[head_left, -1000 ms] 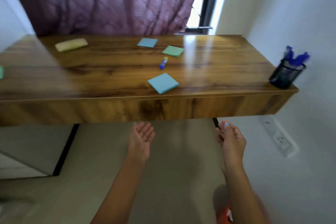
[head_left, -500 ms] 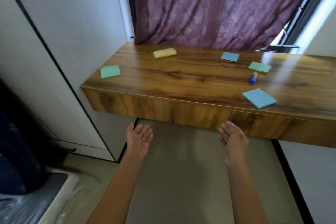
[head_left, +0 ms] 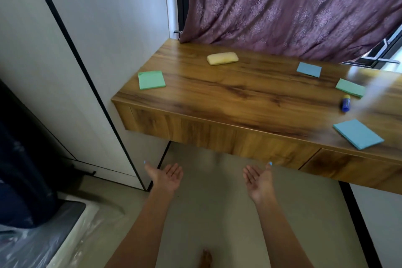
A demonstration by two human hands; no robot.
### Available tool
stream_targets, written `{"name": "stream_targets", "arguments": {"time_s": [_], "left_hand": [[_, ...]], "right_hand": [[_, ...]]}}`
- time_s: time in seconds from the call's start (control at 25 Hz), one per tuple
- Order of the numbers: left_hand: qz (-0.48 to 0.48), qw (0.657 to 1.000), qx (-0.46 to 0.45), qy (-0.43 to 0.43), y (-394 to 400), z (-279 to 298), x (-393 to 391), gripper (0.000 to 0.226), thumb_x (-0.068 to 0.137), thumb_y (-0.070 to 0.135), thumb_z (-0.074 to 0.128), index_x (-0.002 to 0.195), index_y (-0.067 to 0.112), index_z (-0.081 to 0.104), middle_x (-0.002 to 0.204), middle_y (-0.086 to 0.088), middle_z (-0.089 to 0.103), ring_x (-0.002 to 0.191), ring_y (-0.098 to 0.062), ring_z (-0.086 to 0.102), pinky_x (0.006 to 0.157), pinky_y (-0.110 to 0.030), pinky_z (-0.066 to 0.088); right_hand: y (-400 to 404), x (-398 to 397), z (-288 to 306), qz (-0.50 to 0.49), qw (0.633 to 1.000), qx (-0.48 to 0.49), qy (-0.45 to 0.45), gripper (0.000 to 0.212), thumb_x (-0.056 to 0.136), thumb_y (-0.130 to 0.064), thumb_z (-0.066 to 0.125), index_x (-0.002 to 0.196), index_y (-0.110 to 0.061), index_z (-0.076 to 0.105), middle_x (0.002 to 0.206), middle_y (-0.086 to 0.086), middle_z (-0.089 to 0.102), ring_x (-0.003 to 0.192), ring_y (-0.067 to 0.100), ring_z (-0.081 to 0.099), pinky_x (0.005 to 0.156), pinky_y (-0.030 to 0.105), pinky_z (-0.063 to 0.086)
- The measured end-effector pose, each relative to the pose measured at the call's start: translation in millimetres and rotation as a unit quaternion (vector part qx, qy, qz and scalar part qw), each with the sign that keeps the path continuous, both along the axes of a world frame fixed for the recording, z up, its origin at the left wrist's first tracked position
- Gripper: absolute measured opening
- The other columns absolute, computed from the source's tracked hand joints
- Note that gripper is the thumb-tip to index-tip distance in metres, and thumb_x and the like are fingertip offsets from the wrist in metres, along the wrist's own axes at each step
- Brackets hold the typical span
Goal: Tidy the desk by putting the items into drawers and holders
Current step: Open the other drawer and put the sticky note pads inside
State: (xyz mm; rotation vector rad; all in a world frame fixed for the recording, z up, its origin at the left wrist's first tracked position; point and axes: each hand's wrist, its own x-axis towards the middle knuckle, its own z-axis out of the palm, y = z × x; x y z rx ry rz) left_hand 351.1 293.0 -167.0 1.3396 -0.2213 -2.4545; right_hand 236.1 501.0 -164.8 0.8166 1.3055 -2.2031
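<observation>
On the wooden wall-mounted desk nothing is tidied: four sticky-note pads, yellow case, blue glue stick remain; left hand and right hand empty, fingers spread

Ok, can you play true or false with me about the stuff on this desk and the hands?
1. Both hands, left hand and right hand, are empty with palms up. True.
2. The yellow case lies near the curtain. True.
3. The glue stick is standing inside a cup. False: it lies on the desk.
4. There are two green note pads, one at the left end, one near the glue stick. True.
5. A hand is touching the big blue pad. False: both hands are below the desk's front edge.
</observation>
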Motion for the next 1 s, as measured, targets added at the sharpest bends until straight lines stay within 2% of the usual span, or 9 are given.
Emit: {"name": "stream_targets", "arguments": {"time_s": [0.08, 0.2, 0.24, 0.32, 0.4, 0.64, 0.76, 0.88, 1.0], "left_hand": [[0.01, 1.0, 0.009, -0.011, -10.3, -7.3, -19.0, 0.1, 0.08, 0.075, 0.029, 0.146, -0.001, 0.024, 0.15, -0.02, 0.03, 0.139, -0.032, 0.03, 0.117, -0.039, 0.021], [0.009, 0.999, 0.015, -0.045, -20.8, -14.5, -50.1, 0.102, 0.079, 0.077, 0.03, 0.146, 0.0, 0.024, 0.152, -0.018, 0.028, 0.14, -0.03, 0.028, 0.116, -0.038, 0.021], [0.007, 0.998, 0.015, -0.054, -23.8, -17.7, -59.7, 0.102, 0.079, 0.077, 0.029, 0.146, 0.0, 0.023, 0.152, -0.018, 0.028, 0.14, -0.03, 0.029, 0.115, -0.038, 0.022], [0.003, 0.998, 0.012, -0.055, -33.1, -24.7, -80.0, 0.104, 0.078, 0.079, 0.028, 0.147, 0.002, 0.021, 0.152, -0.017, 0.028, 0.14, -0.03, 0.029, 0.114, -0.038, 0.023], [0.003, 0.998, 0.017, -0.068, -46.5, -35.9, -94.5, 0.108, 0.073, 0.083, 0.028, 0.149, 0.006, 0.019, 0.151, -0.017, 0.029, 0.139, -0.031, 0.031, 0.112, -0.039, 0.025], [-0.005, 0.998, 0.017, -0.062, -81.2, -64.2, -120.6, 0.115, 0.068, 0.088, 0.023, 0.148, 0.005, 0.02, 0.151, -0.017, 0.03, 0.126, -0.031, 0.043, 0.105, -0.037, 0.031], [0.012, 0.999, 0.028, -0.023, -98.2, -73.3, -128.6, 0.115, 0.066, 0.088, 0.029, 0.149, 0.009, 0.017, 0.154, -0.014, 0.025, 0.139, -0.03, 0.03, 0.112, -0.042, 0.027], [0.019, 0.999, 0.041, -0.006, -112.2, -85.9, -130.7, 0.115, 0.061, 0.089, 0.036, 0.148, 0.014, 0.023, 0.152, -0.012, 0.03, 0.137, -0.031, 0.034, 0.11, -0.047, 0.031], [0.012, 0.999, 0.035, -0.014, -118.5, -91.6, -127.1, 0.113, 0.065, 0.087, 0.034, 0.147, 0.011, 0.024, 0.15, -0.012, 0.034, 0.136, -0.033, 0.036, 0.109, -0.047, 0.033]], "right_hand": [[-8.0, -14.0, -10.7, -0.036, 0.998, -0.027, -0.044, 0.072, 0.096, -0.056, 0.026, 0.137, 0.002, 0.039, 0.133, 0.018, 0.053, 0.117, 0.029, 0.053, 0.104, 0.034, 0.039], [-21.0, -32.7, -26.2, -0.086, 0.989, -0.064, -0.101, 0.083, 0.09, -0.066, 0.029, 0.139, 0.001, 0.037, 0.106, 0.015, 0.057, 0.09, 0.026, 0.056, 0.1, 0.035, 0.04], [-22.9, -37.8, -30.9, -0.097, 0.986, -0.073, -0.114, 0.086, 0.088, -0.069, 0.029, 0.139, 0.0, 0.036, 0.112, 0.016, 0.056, 0.095, 0.027, 0.056, 0.101, 0.037, 0.04], [-27.4, -52.3, -38.0, -0.107, 0.982, -0.084, -0.133, 0.09, 0.086, -0.071, 0.029, 0.141, -0.001, 0.033, 0.136, 0.017, 0.047, 0.12, 0.029, 0.051, 0.105, 0.037, 0.038], [-32.1, -64.1, -43.3, -0.12, 0.978, -0.078, -0.152, 0.092, 0.085, -0.073, 0.028, 0.142, -0.001, 0.03, 0.144, 0.015, 0.04, 0.132, 0.028, 0.043, 0.109, 0.036, 0.036], [-36.3, -88.9, -51.8, -0.169, 0.967, -0.113, -0.156, 0.102, 0.079, -0.081, 0.027, 0.143, -0.001, 0.03, 0.147, 0.013, 0.037, 0.136, 0.026, 0.038, 0.114, 0.037, 0.03], [-34.8, -97.1, -57.1, -0.207, 0.954, -0.155, -0.151, 0.106, 0.075, -0.083, 0.033, 0.143, -0.002, 0.029, 0.148, 0.014, 0.036, 0.136, 0.027, 0.039, 0.113, 0.042, 0.032], [-35.2, -96.2, -64.8, -0.229, 0.946, -0.183, -0.141, 0.108, 0.074, -0.082, 0.037, 0.144, -0.001, 0.027, 0.15, 0.015, 0.034, 0.136, 0.029, 0.038, 0.112, 0.045, 0.033], [-35.3, -92.8, -70.3, -0.23, 0.946, -0.195, -0.122, 0.11, 0.073, -0.082, 0.04, 0.145, 0.0, 0.025, 0.149, 0.016, 0.035, 0.135, 0.03, 0.039, 0.112, 0.045, 0.034]]}}
